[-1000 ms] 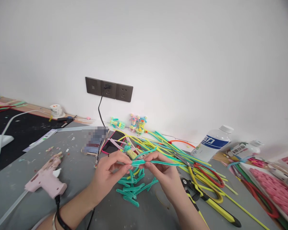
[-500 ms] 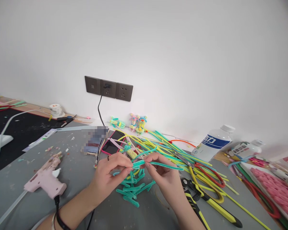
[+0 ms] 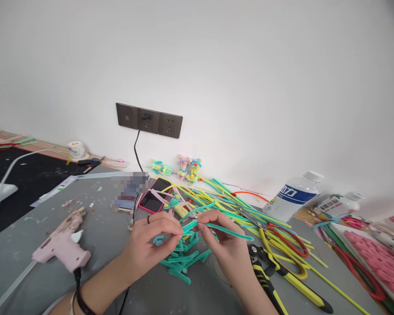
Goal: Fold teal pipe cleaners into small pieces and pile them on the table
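Between my two hands stretches a teal pipe cleaner [image 3: 230, 230], its folded part at my fingertips and a loose tail running right past my right hand. My left hand [image 3: 157, 234] pinches the left end of it between thumb and fingers. With thumb and index finger, my right hand [image 3: 218, 232] grips it just to the right. Below them on the grey table lies a pile of short folded teal pipe-cleaner pieces [image 3: 184, 261]. A small yellow and teal pipe-cleaner figure [image 3: 177, 206] lies just behind my fingers.
Long yellow and teal pipe cleaners [image 3: 223, 197] spread behind my right hand, with red-handled scissors [image 3: 290, 240] and yellow-black pliers [image 3: 295, 284] beside them. A pink glue gun [image 3: 62, 245] lies left, a phone [image 3: 155, 195] behind. A white bottle [image 3: 293, 197] stands right.
The folded teal part between my fingertips has tilted, its left end now lower. The loose tail has dipped slightly at its right end. Both hands stay in nearly the same place.
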Action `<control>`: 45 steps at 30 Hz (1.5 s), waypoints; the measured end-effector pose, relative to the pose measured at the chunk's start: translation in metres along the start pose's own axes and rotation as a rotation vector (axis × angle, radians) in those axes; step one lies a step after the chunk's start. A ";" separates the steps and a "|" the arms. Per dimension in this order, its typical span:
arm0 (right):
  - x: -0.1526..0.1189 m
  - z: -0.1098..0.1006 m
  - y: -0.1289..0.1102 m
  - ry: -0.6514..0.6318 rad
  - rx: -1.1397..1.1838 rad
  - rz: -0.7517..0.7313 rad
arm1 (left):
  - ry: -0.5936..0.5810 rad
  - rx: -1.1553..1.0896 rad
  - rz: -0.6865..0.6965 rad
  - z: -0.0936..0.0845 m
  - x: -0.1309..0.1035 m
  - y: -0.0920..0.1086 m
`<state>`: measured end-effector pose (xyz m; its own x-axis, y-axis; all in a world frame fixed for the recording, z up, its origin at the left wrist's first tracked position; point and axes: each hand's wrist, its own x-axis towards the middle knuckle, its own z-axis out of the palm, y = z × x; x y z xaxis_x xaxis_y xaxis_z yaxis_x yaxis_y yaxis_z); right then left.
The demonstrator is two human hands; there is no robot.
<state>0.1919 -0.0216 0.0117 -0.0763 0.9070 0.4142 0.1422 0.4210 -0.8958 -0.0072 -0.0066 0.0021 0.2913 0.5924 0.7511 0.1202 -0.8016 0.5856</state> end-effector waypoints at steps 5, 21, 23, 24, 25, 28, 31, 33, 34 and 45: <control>-0.001 0.003 0.002 0.048 -0.202 -0.227 | -0.008 0.052 0.074 0.001 0.002 0.002; -0.004 0.008 -0.002 0.100 -0.356 -0.293 | -0.007 0.144 0.206 0.001 0.003 0.005; -0.004 0.006 -0.003 0.101 -0.338 -0.290 | 0.010 0.136 0.205 0.000 0.002 0.004; -0.004 0.006 -0.004 0.102 -0.331 -0.285 | 0.015 0.135 0.205 0.000 0.002 0.004; -0.004 0.006 -0.004 0.102 -0.326 -0.280 | 0.015 0.133 0.209 0.000 0.002 0.004; -0.005 0.007 -0.003 0.107 -0.327 -0.287 | -0.013 0.114 0.225 -0.001 0.000 0.004; -0.006 0.009 -0.002 0.125 -0.345 -0.333 | -0.060 0.107 0.235 0.000 -0.002 0.003; -0.005 0.011 -0.001 0.142 -0.359 -0.364 | -0.060 0.118 0.218 0.001 -0.003 0.002; -0.005 0.011 -0.001 0.149 -0.366 -0.371 | -0.048 0.121 0.194 0.001 -0.003 0.002; 0.005 -0.009 0.004 0.114 -0.459 -0.243 | -0.333 0.204 -0.412 0.009 -0.002 -0.011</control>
<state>0.2010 -0.0151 0.0115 -0.0562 0.7674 0.6388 0.5529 0.5566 -0.6201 -0.0006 0.0003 -0.0085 0.4616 0.8286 0.3169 0.4588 -0.5287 0.7142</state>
